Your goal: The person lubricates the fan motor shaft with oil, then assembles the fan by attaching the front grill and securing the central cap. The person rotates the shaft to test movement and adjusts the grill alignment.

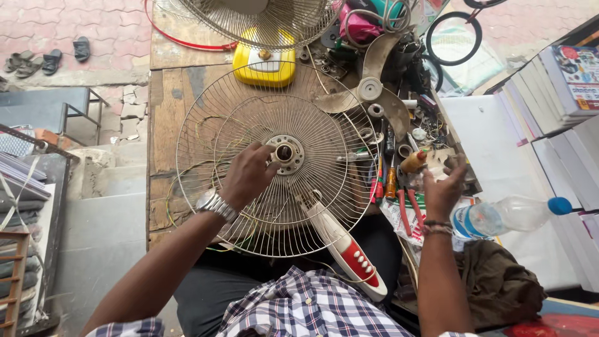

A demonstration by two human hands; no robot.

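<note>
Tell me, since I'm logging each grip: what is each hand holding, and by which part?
The left hand grips the fan guard at its central hub. The right hand reaches among the tools; any hold there cannot be told.

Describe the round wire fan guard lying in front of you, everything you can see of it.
The fan guard is a round grille of thin metal wires running out from a central hub ring with a dark hole. It looks dull and worn. It lies flat over the wooden bench and the person's lap. The left hand rests on it, fingers at the hub. A white and red fan stand lies under its lower edge, with thin yellow wires beneath it.
</note>
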